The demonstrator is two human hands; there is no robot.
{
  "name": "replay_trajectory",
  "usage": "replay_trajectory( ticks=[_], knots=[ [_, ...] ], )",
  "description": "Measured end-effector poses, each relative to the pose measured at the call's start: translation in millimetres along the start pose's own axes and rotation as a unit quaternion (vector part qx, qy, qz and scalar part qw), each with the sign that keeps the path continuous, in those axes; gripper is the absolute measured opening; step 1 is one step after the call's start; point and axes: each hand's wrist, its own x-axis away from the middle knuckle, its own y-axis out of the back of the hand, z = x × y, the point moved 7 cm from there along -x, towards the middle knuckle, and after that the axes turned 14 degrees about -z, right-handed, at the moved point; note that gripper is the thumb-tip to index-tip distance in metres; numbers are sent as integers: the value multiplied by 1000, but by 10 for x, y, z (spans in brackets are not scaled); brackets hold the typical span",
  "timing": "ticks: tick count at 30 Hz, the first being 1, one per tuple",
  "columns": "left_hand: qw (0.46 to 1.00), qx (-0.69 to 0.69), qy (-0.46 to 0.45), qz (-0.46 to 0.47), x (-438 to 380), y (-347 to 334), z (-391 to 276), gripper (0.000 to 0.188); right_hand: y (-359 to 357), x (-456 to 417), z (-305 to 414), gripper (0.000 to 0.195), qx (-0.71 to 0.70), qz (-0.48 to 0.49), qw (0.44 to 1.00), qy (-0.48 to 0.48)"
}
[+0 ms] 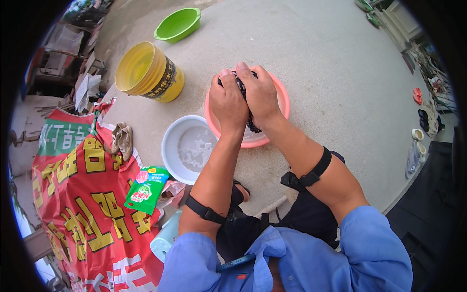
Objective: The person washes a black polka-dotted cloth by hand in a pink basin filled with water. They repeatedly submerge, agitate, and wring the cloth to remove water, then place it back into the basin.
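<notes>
My left hand (pixel 230 106) and my right hand (pixel 265 96) are pressed together around a bunched black cloth with light marks (pixel 253 126). Most of the cloth is hidden by my palms and fingers; bits show between the thumbs and below the right hand. Both hands are above a pink basin (pixel 286 106), whose bottom is largely covered by them. Some cloudy liquid shows at its near side. Touching or just beside it on the left stands a pale blue basin (pixel 166 148) with sudsy water.
A yellow bucket (pixel 175 82) and a green basin (pixel 182 25) stand farther off on the concrete. To the left, a red printed banner (pixel 84 193) carries a pair of shoes (pixel 126 140) and a green detergent bag (pixel 147 188). A light teal plastic stool (pixel 166 237) is near my left elbow.
</notes>
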Motion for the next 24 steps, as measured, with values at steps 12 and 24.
replay_trajectory(
  ticks=[12, 24],
  knots=[
    [997, 27, -70, -17, 275, -146, -272, 42, 156, -224, 160, 39, 4, -44, 995, -86],
    [994, 97, 32, 39, 142, -118, -144, 37, 115, -170, 54, 35, 36, -9, 999, -16]
  ],
)
